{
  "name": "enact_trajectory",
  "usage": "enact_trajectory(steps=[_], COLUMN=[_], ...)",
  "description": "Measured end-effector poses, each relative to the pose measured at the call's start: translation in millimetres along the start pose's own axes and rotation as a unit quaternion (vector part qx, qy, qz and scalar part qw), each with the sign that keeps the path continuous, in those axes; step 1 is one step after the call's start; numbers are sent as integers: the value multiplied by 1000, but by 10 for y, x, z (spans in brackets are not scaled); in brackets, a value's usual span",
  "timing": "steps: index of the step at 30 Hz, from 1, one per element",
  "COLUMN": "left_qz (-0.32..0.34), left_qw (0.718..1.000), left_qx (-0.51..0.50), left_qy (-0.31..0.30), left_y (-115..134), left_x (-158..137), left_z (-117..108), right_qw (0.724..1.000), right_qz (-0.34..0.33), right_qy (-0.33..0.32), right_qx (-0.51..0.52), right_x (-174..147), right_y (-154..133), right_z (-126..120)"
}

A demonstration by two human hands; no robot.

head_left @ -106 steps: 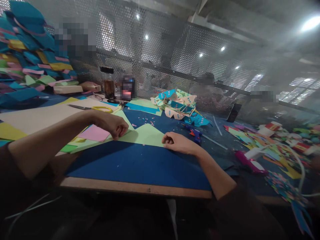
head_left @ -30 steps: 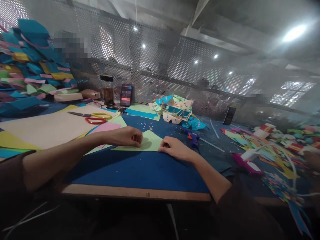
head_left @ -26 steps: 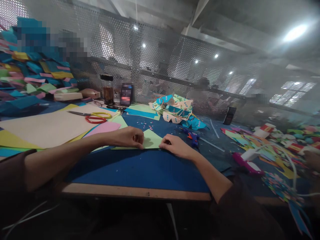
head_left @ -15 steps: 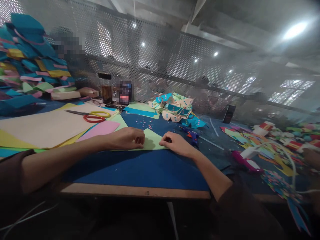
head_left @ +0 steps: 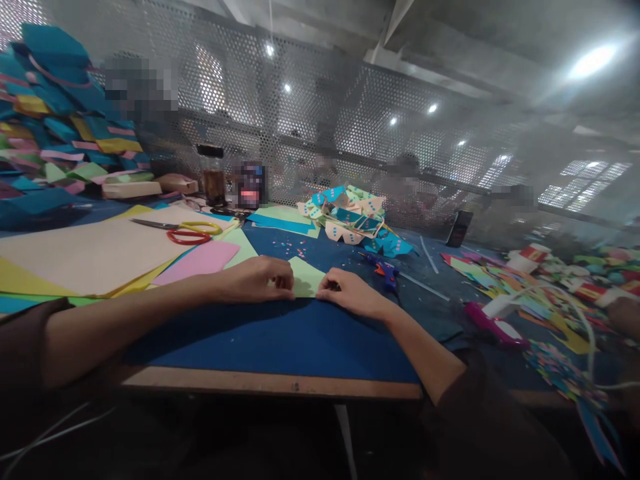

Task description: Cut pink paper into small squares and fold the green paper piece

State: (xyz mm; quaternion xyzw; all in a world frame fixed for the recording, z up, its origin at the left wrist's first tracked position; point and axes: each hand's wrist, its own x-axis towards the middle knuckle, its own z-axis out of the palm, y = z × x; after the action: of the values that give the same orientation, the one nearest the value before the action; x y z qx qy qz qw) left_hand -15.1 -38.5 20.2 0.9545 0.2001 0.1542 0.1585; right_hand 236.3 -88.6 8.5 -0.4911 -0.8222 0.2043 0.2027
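"What does the pale green sheet [head_left: 305,277] look made of?"
"On my remote feed I see smooth, matt paper."
"And beneath it?"
"A dull blue table covering [head_left: 280,340], flat, with a wooden edge [head_left: 250,381] that looks slightly worn."
"Anything else?"
"I see scissors [head_left: 175,227] with a grey metal blade [head_left: 151,223] and smooth plastic-looking handles [head_left: 173,237]; the blue glue gun [head_left: 385,270] looks plastic. Farther back, the screen [head_left: 280,120] is perforated metal."

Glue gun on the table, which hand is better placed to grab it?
Probably the right hand: the glue gun lies just beyond it, while the left hand is farther away, across the green paper.
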Motion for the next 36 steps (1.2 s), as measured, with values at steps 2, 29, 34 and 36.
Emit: enact_trajectory(steps=[2,29,34,36], left_qz=[0,-17,1,7], left_qw=[1000,998,999,998], left_qx=[8,46,39,54], left_qy=[9,-30,2,31], left_y=[29,24,-7,-11], left_x=[-8,-13,-18,-22], left_z=[3,4,7,3], right_qw=[1000,996,994,992], right_qz=[1,-62,-71,-80], right_qy=[10,22,43,66], right_qx=[4,-60,-67,-67], right_x=[0,-11,-11,-15], right_y=[3,-1,13,10], right_z=[-17,17,3,-10])
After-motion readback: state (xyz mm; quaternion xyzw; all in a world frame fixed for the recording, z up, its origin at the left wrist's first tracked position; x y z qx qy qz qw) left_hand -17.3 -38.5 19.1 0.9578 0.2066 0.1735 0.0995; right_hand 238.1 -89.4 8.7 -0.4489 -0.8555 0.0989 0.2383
